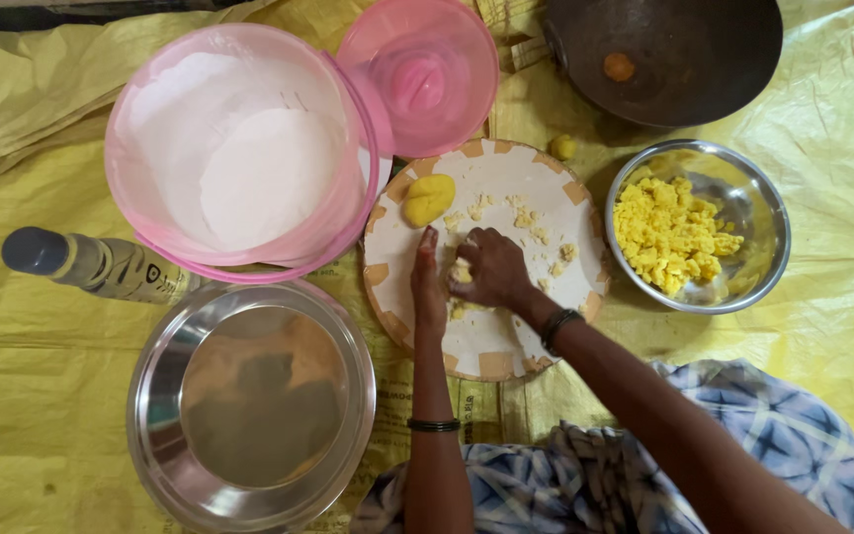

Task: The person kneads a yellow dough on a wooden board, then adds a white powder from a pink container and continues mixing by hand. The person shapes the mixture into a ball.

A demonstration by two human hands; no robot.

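Both hands meet on the round board [506, 341]: right hand [494, 269] pinches yellow crumbs [461, 271], left hand [428, 282] flat beside them. One ball [429, 199] is shaped; the bowl [758, 213] is full of crumbs.

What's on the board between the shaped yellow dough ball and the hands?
In the head view, only loose yellow crumbs on the round board lie between the dough ball and the hands, left and right.
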